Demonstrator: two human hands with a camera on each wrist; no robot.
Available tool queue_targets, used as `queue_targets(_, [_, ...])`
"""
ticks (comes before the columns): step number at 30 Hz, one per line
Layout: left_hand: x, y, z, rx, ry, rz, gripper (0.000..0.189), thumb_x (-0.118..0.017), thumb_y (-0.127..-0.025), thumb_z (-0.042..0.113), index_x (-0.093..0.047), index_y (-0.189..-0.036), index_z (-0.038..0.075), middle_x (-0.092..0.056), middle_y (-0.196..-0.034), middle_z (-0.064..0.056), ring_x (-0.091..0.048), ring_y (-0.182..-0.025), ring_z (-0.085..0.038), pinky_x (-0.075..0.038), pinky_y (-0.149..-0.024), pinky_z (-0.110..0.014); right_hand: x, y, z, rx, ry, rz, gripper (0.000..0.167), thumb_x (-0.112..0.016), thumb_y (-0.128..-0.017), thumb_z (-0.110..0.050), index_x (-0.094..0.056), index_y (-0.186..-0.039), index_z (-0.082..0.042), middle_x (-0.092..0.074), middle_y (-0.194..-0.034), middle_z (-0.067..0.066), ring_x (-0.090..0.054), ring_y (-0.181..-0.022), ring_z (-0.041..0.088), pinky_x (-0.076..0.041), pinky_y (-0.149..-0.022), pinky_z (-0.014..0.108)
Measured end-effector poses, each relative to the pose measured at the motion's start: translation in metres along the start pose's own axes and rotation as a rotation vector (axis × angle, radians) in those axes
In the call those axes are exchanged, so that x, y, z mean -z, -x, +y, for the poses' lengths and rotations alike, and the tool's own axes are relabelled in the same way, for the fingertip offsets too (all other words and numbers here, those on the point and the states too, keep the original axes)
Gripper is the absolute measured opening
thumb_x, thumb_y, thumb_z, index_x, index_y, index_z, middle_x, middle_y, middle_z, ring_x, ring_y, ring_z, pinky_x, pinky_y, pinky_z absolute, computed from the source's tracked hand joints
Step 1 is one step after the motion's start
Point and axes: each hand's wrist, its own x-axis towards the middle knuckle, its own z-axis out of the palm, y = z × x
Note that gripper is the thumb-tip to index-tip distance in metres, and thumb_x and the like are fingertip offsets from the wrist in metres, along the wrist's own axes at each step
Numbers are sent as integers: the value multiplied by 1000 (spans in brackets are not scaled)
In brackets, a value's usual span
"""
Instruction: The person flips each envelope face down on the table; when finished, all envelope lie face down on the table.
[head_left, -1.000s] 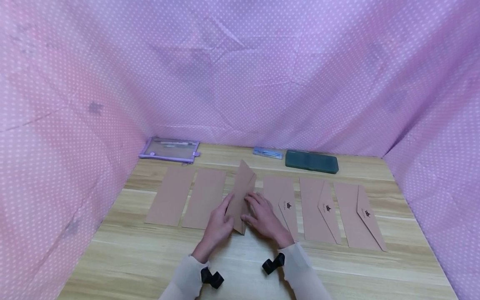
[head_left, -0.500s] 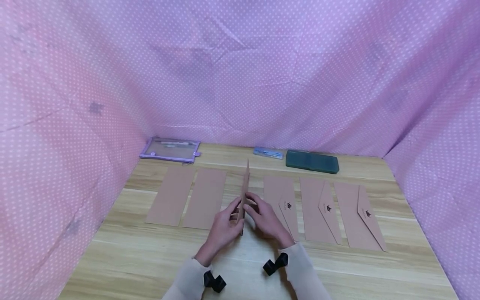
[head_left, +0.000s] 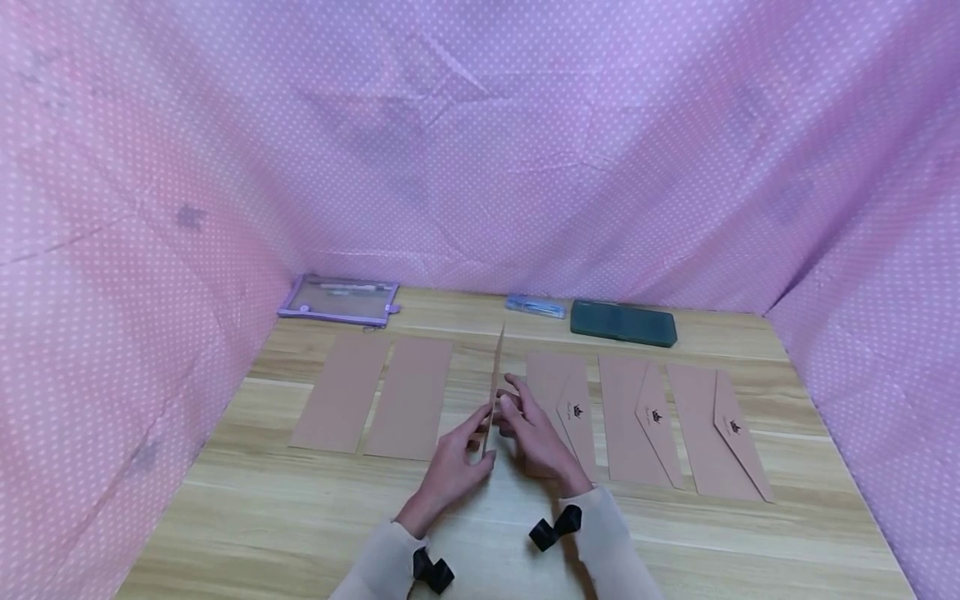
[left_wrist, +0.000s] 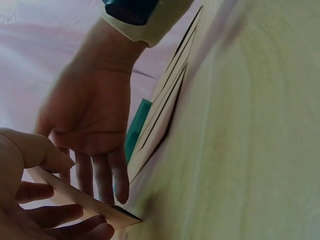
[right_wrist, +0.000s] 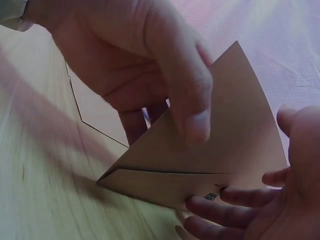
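Note:
A brown paper envelope [head_left: 497, 367] stands on edge in the middle of the table, seen nearly edge-on from the head. My left hand [head_left: 453, 467] grips it, thumb on the flap side and fingers behind, as the right wrist view shows. My right hand [head_left: 536, 433] is on the flap side; in the right wrist view its outstretched fingers [right_wrist: 220, 212] touch the flap near a small dark print [right_wrist: 210, 196]. In the left wrist view the right hand's fingers [left_wrist: 103, 180] hang straight, partly hidden by the envelope.
Two plain-side envelopes [head_left: 411, 396] lie flat to the left. Three more, flap side up with crown prints, lie right, the nearest envelope [head_left: 547, 379] close to my right hand. Behind are a purple-edged zip pouch [head_left: 339, 302], a blue packet [head_left: 536, 306] and a dark green case [head_left: 624, 323].
The envelope has turned from showing its plain face to nearly edge-on and shifted slightly right. My left hand has followed it rightward; my right hand's fingers have changed position on the flap side.

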Motion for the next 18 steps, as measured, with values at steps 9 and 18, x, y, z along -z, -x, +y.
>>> queue_targets(9, [-4,2,-6,-34,-55,-72,73,-70,-85,0,-41,-151,1,-54,-147,-19,-63,-123,-31,-56,-96,-44,4,1,-3,-9,-42,-10,70,-42,-107,-40,-2,-162,-21,-32,-162,22,-50,-137,42,-50,-105,55])
queue_targets(18, [-8,3,-8,-54,-189,-87,73,-72,-84,3,-41,-151,3,-54,-148,-18,-58,-130,-30,-54,-101,-46,4,1,-4,12,-41,1,72,-43,-107,-33,2,-162,-22,-32,-160,26,-46,-140,43,-50,-105,55])
